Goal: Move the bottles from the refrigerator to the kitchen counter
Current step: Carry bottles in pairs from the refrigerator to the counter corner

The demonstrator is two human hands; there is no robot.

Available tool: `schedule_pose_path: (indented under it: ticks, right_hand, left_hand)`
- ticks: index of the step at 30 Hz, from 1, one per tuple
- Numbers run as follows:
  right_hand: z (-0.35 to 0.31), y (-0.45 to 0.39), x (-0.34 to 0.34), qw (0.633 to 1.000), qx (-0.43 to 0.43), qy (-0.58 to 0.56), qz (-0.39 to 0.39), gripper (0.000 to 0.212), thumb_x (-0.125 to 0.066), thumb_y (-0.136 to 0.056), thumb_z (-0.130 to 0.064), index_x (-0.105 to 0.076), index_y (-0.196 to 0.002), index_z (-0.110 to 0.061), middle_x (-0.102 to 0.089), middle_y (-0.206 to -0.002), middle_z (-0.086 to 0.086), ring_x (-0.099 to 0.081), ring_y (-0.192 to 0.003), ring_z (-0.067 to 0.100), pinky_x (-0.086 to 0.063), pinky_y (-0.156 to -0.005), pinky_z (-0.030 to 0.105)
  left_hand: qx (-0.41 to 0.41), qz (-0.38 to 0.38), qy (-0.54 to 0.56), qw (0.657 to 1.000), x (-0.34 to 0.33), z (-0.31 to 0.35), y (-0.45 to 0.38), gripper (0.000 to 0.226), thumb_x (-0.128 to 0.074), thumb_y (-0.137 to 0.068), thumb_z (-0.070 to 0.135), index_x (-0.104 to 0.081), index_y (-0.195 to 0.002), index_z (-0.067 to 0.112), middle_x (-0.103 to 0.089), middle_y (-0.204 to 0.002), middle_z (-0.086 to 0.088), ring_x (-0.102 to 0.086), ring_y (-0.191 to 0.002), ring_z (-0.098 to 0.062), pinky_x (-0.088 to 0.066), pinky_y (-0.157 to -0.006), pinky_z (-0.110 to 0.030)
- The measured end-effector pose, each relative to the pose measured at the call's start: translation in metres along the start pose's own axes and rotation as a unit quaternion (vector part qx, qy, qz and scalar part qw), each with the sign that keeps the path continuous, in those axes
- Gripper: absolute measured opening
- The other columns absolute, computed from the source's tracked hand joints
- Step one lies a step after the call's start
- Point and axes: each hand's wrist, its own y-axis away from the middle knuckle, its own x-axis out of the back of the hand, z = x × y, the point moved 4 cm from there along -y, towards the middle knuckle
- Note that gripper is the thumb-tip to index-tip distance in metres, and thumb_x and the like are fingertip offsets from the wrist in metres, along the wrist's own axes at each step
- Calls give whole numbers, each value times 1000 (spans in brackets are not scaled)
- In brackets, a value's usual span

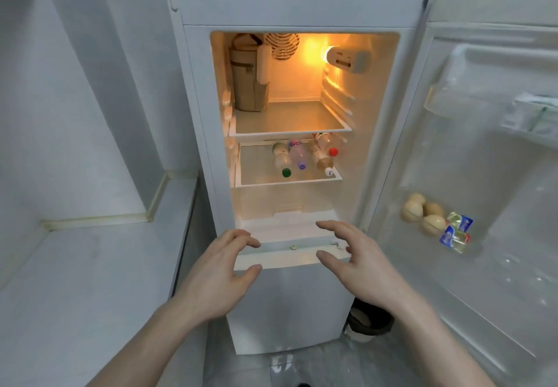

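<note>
The white refrigerator [302, 3] stands open and lit inside. Several plastic bottles lie on their sides on its lower glass shelf [256, 172]: a green-capped bottle [281, 158], a clear blue-capped bottle [299, 155], a white-capped bottle of amber liquid [322, 160] and a red-capped bottle [326, 142]. My left hand [222, 269] and my right hand [357, 261] hover below that shelf, in front of the fridge's lower edge. Both hands are empty with fingers spread. The grey kitchen counter [75, 281] lies to the left of the fridge.
A tall brown bag [247, 81] stands on the upper shelf at the left. The open door [483, 160] swings out on the right, with eggs [422, 214] and small packets [456, 231] in its tray. A dark bin [370, 323] sits on the floor by the fridge.
</note>
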Motion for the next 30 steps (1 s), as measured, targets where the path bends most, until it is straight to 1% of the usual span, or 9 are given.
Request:
schedule_pose_path:
  ticks: [1,4,7,9,12,14,18,22,30]
  right_hand:
    - [5,-13,1,1000,-1,-2,-1,50,-65,-97,-43,-49,-143,-50,-44,-147,-35,-43,-134,-5,-40,-117,33]
    - [21,-57,1,1000,2,-6,-14,50,-64,-98,-42,-48,-144,-49,-42,-147,-35,-42,-134,-5,-39,-116,31]
    - [37,-112,2,1000,7,-2,-31,52,-63,-98,-43,-45,-146,-49,-41,-148,-31,-43,-134,-3,-39,-113,27]
    - [46,-141,3,999,5,-7,-41,53,-63,-98,-43,-44,-147,-49,-40,-147,-30,-43,-135,-1,-39,-113,27]
    - [63,-188,6,998,3,-18,-56,54,-64,-98,-42,-43,-148,-49,-40,-150,-26,-42,-138,2,-41,-117,34]
    - [74,-217,5,998,3,-25,-56,56,-66,-98,-42,-42,-148,-47,-40,-153,-23,-44,-139,6,-42,-116,37]
    - [90,-256,-4,998,-9,-34,-50,58,-68,-98,-37,-44,-150,-42,-42,-155,-18,-46,-138,11,-44,-116,40]
    - [102,-282,-16,997,-16,-58,-48,58,-69,-97,-29,-45,-150,-38,-43,-154,-15,-48,-138,13,-44,-115,39]
    - [125,-321,-33,997,-55,-44,-42,64,-64,-99,-22,-39,-157,-33,-38,-158,-13,-46,-140,14,-43,-113,33]
  left_hand:
    - [4,-3,-4,1000,-3,-1,-13,33,-63,-94,44,-54,-125,41,-41,-135,28,-48,-106,3,-39,-92,-17]
    - [20,-14,-10,1000,-13,-7,-53,38,-63,-94,47,-52,-130,43,-37,-139,28,-48,-91,-4,-36,-88,-16]
    - [29,-14,-16,999,-21,-15,-104,42,-62,-95,49,-50,-135,42,-35,-142,25,-50,-106,-4,-38,-94,-19]
    - [42,-22,-18,999,-27,-20,-134,45,-61,-95,49,-48,-137,41,-35,-142,24,-49,-108,-3,-38,-96,-21]
    - [61,-34,-15,997,-41,-29,-184,48,-61,-94,50,-44,-138,43,-35,-143,22,-51,-113,-4,-43,-100,-26]
    - [79,-45,-12,996,-53,-35,-214,51,-63,-93,49,-43,-140,44,-34,-146,20,-52,-117,-10,-45,-104,-30]
    - [113,-63,-10,991,-77,-43,-265,60,-66,-92,47,-40,-146,42,-33,-150,12,-54,-119,-17,-47,-106,-35]
    - [129,-97,-14,987,-104,-56,-310,68,-66,-92,43,-35,-152,38,-30,-152,4,-43,-137,-22,-39,-115,-38]
    - [167,-166,-53,970,-150,-81,-374,83,-66,-91,36,-19,-160,40,-15,-165,-4,-26,-148,-31,-33,-118,-43]
